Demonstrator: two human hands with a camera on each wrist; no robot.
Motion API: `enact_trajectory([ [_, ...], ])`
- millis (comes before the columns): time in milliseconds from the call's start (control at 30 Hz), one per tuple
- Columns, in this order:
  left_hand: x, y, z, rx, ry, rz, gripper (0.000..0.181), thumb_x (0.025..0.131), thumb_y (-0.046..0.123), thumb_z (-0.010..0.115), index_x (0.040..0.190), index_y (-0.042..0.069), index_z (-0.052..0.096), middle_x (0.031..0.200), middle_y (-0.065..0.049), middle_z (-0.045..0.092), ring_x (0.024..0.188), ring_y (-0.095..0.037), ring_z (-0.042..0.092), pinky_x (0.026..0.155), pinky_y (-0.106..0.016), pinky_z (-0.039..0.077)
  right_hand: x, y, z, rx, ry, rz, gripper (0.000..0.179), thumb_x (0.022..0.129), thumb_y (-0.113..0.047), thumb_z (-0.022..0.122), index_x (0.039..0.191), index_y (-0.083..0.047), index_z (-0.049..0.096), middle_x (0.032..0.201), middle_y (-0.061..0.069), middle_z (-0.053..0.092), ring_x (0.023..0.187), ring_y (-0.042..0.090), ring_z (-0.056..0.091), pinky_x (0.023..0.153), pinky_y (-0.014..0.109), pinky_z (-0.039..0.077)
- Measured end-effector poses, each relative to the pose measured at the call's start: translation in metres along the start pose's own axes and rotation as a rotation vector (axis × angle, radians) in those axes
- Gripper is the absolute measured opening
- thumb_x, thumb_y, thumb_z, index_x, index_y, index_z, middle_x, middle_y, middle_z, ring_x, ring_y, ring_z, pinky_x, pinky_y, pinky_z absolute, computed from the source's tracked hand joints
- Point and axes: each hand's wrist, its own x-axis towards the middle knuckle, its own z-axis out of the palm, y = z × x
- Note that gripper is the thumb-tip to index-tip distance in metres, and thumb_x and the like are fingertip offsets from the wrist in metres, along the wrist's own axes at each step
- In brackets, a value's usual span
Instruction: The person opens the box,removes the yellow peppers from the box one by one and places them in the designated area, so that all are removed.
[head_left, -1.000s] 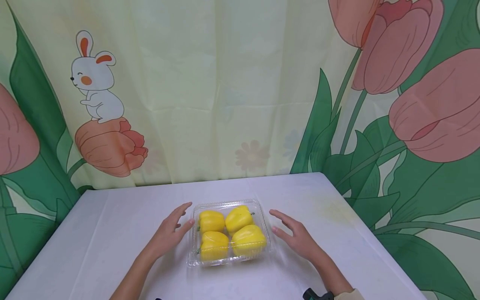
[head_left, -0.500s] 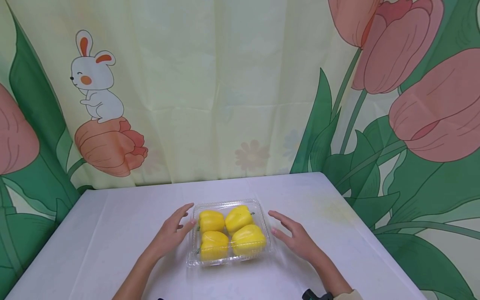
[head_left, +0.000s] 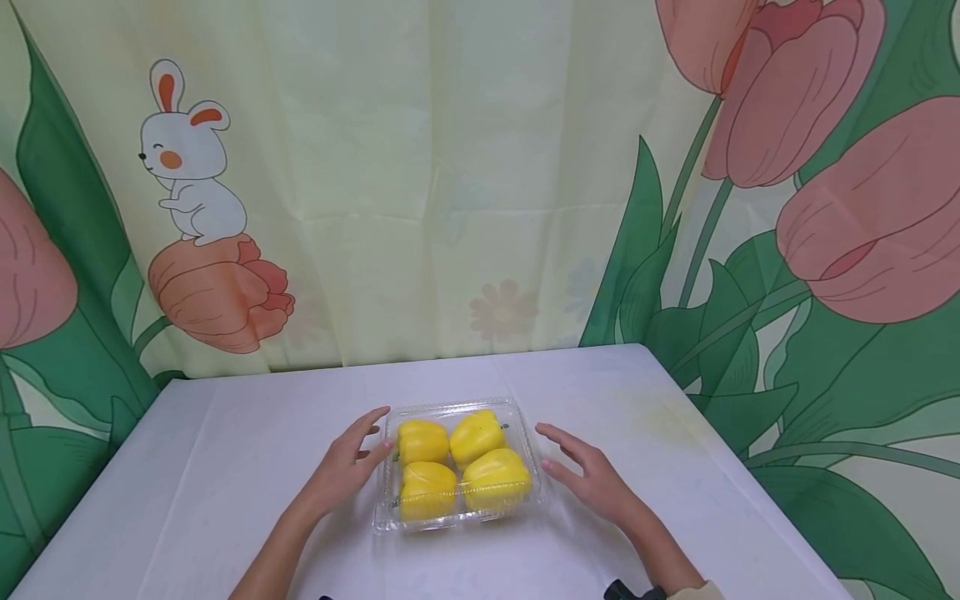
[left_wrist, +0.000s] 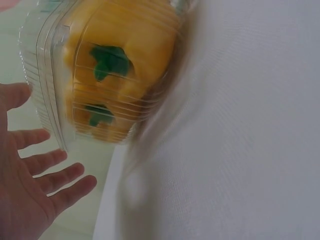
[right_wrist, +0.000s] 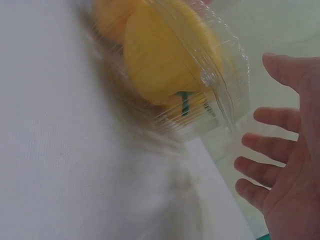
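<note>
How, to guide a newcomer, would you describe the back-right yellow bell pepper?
On the white tablecloth sits a clear clamshell. In its back right corner lies the yellow bell pepper, the only one of four whose stem visibly points right in the head view.

Four peppers (head_left: 497,479) lie (two behind two) in a container (head_left: 519,429) on the table (head_left: 217,467).

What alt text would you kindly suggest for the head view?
Four yellow peppers in a clear plastic box on a white table, between a person's left hand and right hand; behind hangs a tulip-print curtain.
</note>
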Motion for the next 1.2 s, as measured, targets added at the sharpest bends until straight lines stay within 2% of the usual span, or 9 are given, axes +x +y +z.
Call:
enact_trajectory([
  [367, 0.0040, 0.0007, 0.0053, -0.017, -0.011, -0.043, 0.057, 0.097, 0.034, 0.055, 0.149, 0.022, 0.035, 0.154, -0.009, 0.038, 0.133, -0.035, 0.046, 0.101, -0.050, 0.049, -0.0025, 0.0010, 0.0016, 0.016, -0.014, -0.005, 0.051, 0.095, -0.031, 0.059, 0.142, -0.017, 0.047, 0.149, 0.006, 0.047, 0.141, 0.031, 0.039, 0.110, 0.058, 0.037],
  [667, 0.0025, 0.0000, 0.0065, -0.033, -0.001, -0.039, 0.055, 0.098, 0.034, 0.054, 0.148, 0.020, 0.036, 0.153, -0.011, 0.039, 0.132, -0.035, 0.048, 0.100, -0.050, 0.049, -0.0037, 0.0033, 0.0027, 0.039, -0.037, 0.011, 0.051, 0.095, -0.035, 0.059, 0.142, -0.019, 0.047, 0.149, 0.004, 0.047, 0.141, 0.029, 0.039, 0.110, 0.056, 0.038],
  [800, 0.0020, -0.0005, 0.0065, -0.054, -0.005, -0.042, 0.056, 0.099, 0.036, 0.052, 0.149, 0.018, 0.035, 0.153, -0.011, 0.039, 0.132, -0.036, 0.048, 0.101, -0.052, 0.048, -0.0047, 0.0040, 0.0029, 0.051, -0.048, 0.009, 0.050, 0.096, -0.034, 0.058, 0.142, -0.019, 0.047, 0.149, 0.004, 0.047, 0.141, 0.030, 0.039, 0.111, 0.056, 0.037],
  [1200, 0.0012, -0.0016, 0.0065, -0.128, -0.039, -0.099, 0.058, 0.098, 0.043, 0.050, 0.150, 0.022, 0.033, 0.156, -0.007, 0.036, 0.135, -0.036, 0.045, 0.105, -0.057, 0.043, -0.0070, 0.0070, 0.0046, 0.060, -0.054, -0.012, 0.047, 0.096, -0.034, 0.057, 0.140, -0.019, 0.050, 0.147, 0.002, 0.050, 0.140, 0.029, 0.041, 0.111, 0.056, 0.036],
])
